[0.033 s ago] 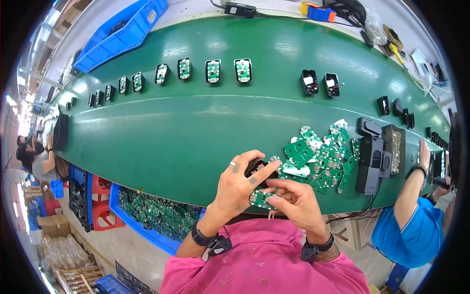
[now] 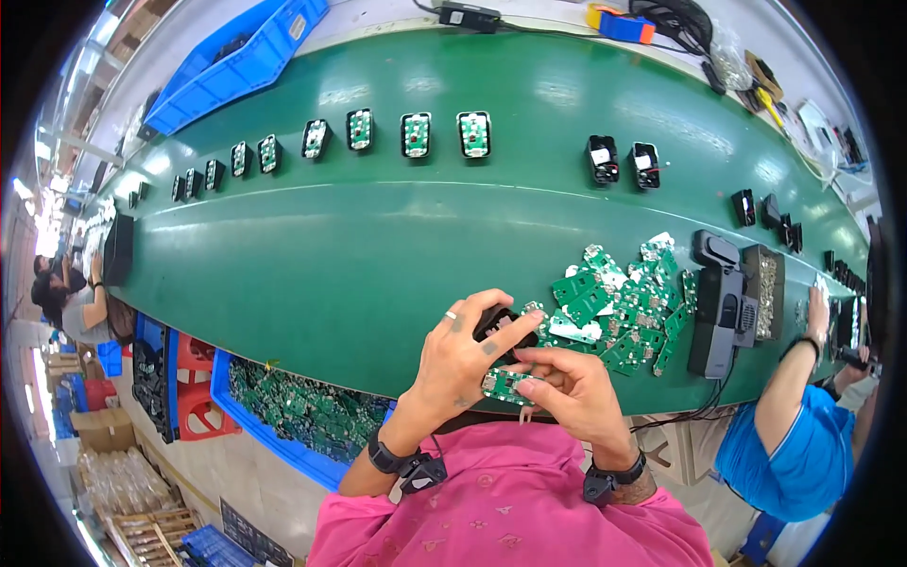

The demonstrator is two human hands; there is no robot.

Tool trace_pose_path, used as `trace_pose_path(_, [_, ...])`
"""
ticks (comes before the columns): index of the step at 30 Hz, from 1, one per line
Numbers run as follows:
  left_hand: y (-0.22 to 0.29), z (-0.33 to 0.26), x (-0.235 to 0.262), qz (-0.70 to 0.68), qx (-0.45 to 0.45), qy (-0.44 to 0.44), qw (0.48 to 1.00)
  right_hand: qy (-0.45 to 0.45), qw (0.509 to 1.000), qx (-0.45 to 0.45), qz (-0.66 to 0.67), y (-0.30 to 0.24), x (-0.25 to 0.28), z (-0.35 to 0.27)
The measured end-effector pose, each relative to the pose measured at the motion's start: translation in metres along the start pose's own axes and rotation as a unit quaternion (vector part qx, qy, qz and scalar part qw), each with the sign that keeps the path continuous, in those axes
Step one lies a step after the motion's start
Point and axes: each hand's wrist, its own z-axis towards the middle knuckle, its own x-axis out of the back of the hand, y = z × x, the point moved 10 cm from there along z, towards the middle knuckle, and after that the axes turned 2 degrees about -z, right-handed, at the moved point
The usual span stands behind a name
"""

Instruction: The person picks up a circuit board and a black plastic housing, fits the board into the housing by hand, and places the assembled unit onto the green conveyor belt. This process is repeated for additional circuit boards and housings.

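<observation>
My left hand (image 2: 458, 354) is closed around a small black plastic housing (image 2: 495, 324), tilted, with its open side showing between thumb and fingers. Just below it, my right hand (image 2: 572, 387) pinches a small green circuit board (image 2: 503, 386) between thumb and fingertips. The board lies close to the left palm, near the bench's front edge. Whether a wire joins board and housing is hidden by my fingers. Right beyond my hands spreads a loose heap of green circuit boards (image 2: 605, 304) on the green bench (image 2: 321, 255).
A row of black housings with boards inside (image 2: 416, 136) runs along the back left. Two housings with white parts (image 2: 603, 159) stand back right. A dark grey device (image 2: 715, 321) and a box of small metal parts (image 2: 763, 283) flank the heap. A co-worker's arm (image 2: 801, 357) reaches in at right.
My hands keep the same grip on the housing and the board. The view has shifted very slightly. At right, the co-worker's hand has moved a little.
</observation>
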Motion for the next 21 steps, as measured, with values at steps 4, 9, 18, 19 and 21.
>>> trace_pose_path(4, [-0.013, -0.003, -0.011, -0.058, 0.017, -0.062, 0.996, 0.005, 1.0, -0.02, -0.011, 0.002, 0.006, 0.015])
trace_pose_path(9, [-0.035, -0.012, -0.021, -0.231, 0.086, -0.045, 0.968, -0.044, 0.992, -0.094, 0.07, 0.0, -0.003, 0.023])
trace_pose_path(18, [-0.072, -0.024, -0.038, -0.357, 0.24, -0.008, 0.903, 0.065, 0.989, 0.016, 0.131, -0.023, 0.042, 0.029])
trace_pose_path(19, [-0.07, -0.019, -0.035, -0.369, 0.234, 0.009, 0.9, 0.102, 0.984, 0.04, 0.14, -0.016, 0.053, 0.029])
trace_pose_path(21, [-0.068, -0.014, -0.034, -0.356, 0.229, 0.006, 0.906, 0.089, 0.986, 0.065, 0.126, -0.016, 0.051, 0.031])
